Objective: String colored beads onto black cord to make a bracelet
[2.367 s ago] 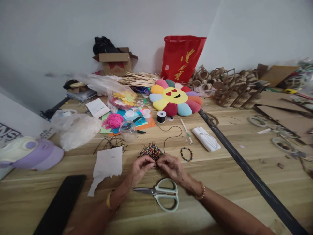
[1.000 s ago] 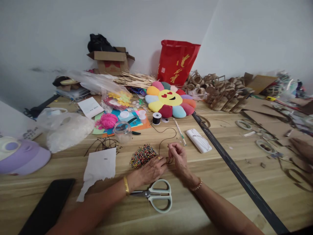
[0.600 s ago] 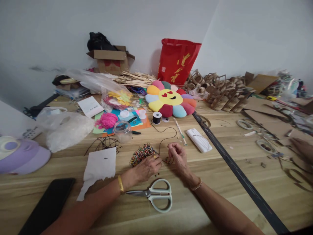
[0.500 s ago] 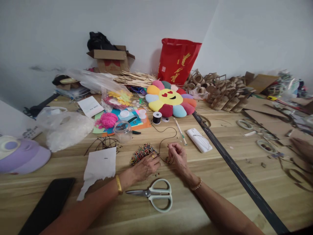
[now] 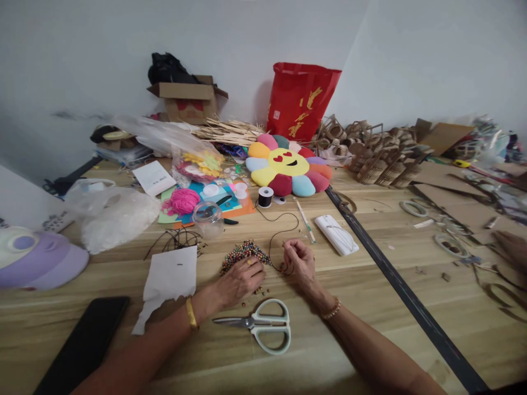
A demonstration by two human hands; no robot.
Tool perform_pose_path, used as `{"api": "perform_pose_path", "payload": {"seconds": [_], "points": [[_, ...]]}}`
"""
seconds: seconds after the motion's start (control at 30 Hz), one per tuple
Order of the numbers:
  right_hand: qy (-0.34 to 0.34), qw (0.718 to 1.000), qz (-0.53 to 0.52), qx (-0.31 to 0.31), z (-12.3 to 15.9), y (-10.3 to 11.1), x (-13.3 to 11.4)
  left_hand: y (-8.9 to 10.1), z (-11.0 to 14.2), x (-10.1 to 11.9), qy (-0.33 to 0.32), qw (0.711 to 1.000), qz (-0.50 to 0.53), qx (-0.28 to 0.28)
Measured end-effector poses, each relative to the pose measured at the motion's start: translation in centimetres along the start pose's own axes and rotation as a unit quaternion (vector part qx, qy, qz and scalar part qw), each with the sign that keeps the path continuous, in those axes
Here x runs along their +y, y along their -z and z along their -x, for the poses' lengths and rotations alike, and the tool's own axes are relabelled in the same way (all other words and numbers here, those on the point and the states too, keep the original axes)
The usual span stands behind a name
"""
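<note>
A heap of small multicoloured beads [image 5: 242, 251] lies on the wooden table in front of me. My left hand [image 5: 242, 278] rests palm down at its near side, fingers loosely bent and touching beads; its fingertips are partly hidden. To the right, my right hand [image 5: 300, 262] is closed in a pinch on a thin dark cord [image 5: 270, 241]. That cord runs back to a spool of black cord [image 5: 265, 197]. Closer to me, a pair of scissors [image 5: 269, 328] with pale handles lies below both hands. A few loose beads are scattered between the scissors and the heap.
A torn white paper [image 5: 171, 280] and a black phone-like slab [image 5: 84, 343] lie at left. Behind stand a clear jar [image 5: 208, 219], pink yarn [image 5: 184, 202] and a flower cushion [image 5: 288, 164]. A white power bank [image 5: 336, 235] lies right. Another person's hand [image 5: 510, 247] shows at far right.
My left hand has drawn back slightly left and toward me, off the right end of the bead heap. More loose beads show near the scissors. My right hand has stayed nearly still.
</note>
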State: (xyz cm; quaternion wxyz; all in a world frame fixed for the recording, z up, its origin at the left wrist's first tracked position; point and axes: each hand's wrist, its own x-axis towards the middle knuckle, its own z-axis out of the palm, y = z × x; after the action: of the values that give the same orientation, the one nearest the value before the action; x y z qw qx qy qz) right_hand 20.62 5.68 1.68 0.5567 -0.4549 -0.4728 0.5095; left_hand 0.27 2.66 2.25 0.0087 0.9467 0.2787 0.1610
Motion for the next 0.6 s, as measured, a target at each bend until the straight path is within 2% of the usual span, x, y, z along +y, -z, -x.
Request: {"api": "perform_pose_path", "payload": {"seconds": [0.17,0.3,0.43,0.6], "points": [[0.008,1.0,0.002,0.0,0.1,-0.1,-0.2,0.7,-0.3,1.5,-0.007,0.997,0.058,0.04],[0.014,1.0,0.011,-0.003,0.2,-0.1,-0.3,1.0,-0.6,2.5,-0.059,0.997,0.036,0.02],[0.019,1.0,0.009,-0.003,0.1,-0.1,-0.3,0.7,-0.8,2.2,-0.079,0.997,-0.003,-0.018],[0.022,1.0,0.006,-0.008,0.0,-0.1,-0.2,0.3,-0.7,0.9,-0.081,0.995,-0.05,-0.01]]}}
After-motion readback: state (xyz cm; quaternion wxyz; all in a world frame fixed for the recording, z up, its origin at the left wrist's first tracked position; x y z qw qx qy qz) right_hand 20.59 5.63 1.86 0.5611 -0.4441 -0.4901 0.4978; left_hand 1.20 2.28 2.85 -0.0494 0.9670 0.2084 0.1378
